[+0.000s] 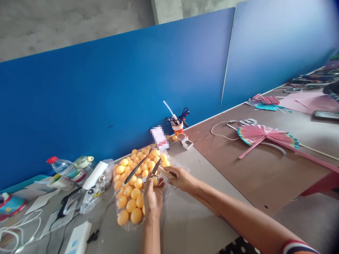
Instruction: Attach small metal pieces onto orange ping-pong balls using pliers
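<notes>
Near the middle of the head view, my left hand (154, 201) is closed around a small round yellowish item (155, 181). A dark pointed blade (156, 166) rises beside its fingers; which hand bears it is unclear. My right hand (181, 179), just to the right, grips a pale wooden stick (165, 172) whose left end is close to the blade. Under and beyond both hands lies a clear plastic bag of orange balls (135, 194). A dark strip (137, 167) runs slantwise over the bag.
Left of the bag are a red-capped bottle (70, 171), a plastic-wrapped bundle (96, 188), cables and a white power strip (78, 240). Behind stands a paper cup with tools (177, 127), against a blue partition (119, 88). A pink paper fan (265, 135) lies at right.
</notes>
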### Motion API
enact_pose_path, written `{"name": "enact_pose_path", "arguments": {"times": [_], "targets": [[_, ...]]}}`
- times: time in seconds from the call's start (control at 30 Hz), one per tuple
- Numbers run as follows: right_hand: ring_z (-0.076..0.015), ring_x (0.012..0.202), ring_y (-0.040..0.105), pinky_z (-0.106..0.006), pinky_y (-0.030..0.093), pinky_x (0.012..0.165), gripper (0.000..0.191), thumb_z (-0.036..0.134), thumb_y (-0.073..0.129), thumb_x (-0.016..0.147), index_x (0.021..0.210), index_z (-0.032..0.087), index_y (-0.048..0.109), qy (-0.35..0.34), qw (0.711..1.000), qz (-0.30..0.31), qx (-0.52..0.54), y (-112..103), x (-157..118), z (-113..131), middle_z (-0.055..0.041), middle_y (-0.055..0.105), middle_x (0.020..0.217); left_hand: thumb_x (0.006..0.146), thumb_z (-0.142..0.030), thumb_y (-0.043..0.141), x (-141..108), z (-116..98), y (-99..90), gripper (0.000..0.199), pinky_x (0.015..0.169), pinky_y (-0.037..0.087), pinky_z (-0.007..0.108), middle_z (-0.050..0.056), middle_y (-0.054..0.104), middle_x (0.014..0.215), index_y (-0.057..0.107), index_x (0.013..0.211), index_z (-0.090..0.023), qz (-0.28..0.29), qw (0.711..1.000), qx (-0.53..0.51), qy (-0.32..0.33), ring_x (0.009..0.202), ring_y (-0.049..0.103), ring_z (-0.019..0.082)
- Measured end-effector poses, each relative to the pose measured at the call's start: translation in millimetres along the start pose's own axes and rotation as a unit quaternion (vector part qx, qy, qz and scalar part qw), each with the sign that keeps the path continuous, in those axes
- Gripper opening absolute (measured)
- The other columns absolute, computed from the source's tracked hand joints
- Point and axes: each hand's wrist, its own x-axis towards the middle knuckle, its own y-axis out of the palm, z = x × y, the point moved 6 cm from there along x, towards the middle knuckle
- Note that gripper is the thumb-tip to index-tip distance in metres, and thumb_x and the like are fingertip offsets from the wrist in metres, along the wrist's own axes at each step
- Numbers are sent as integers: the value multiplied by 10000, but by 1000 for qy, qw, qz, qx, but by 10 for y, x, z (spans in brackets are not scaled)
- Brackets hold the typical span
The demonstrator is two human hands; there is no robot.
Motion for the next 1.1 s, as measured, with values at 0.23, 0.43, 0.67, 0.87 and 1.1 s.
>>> {"name": "enact_pose_path", "arguments": {"times": [0.23,0.43,0.67,0.87,1.1], "targets": [[-143,747,555,-235,413,646,577,145,574,715,1285,183,651,-16,1000,6,26,22,-31,10,-6,667,942,704,-431,851,58,-19,-44,379,538,447,214,1,655,727,649,871,-157,-9,1000,-21,-8,569,558,97],[-148,753,575,-237,433,673,569,131,578,704,1262,191,673,-16,1000,-3,-1,3,-45,65,0,690,921,847,-465,715,63,-30,-64,317,507,430,208,2,615,703,637,824,-159,-22,999,-31,21,544,497,86],[-155,756,587,-240,447,688,538,116,591,688,1207,203,704,-40,999,8,-19,34,-33,50,-8,711,921,802,-458,753,72,14,-93,320,501,433,195,-11,611,694,628,834,-165,-36,999,-2,18,539,504,86],[-178,823,615,-261,473,738,570,167,606,722,1291,178,648,-14,998,-56,-12,-133,85,-156,-31,723,996,783,-436,755,39,-13,-22,318,510,433,199,-2,630,705,675,930,-166,-21,1000,1,3,533,510,87],[-168,767,617,-251,454,698,495,158,579,744,1233,167,657,28,996,-74,-42,-216,155,-304,-26,718,921,699,-284,761,0,-30,24,303,562,469,231,16,680,806,695,973,-173,-17,1000,-10,-17,619,586,116]]}}
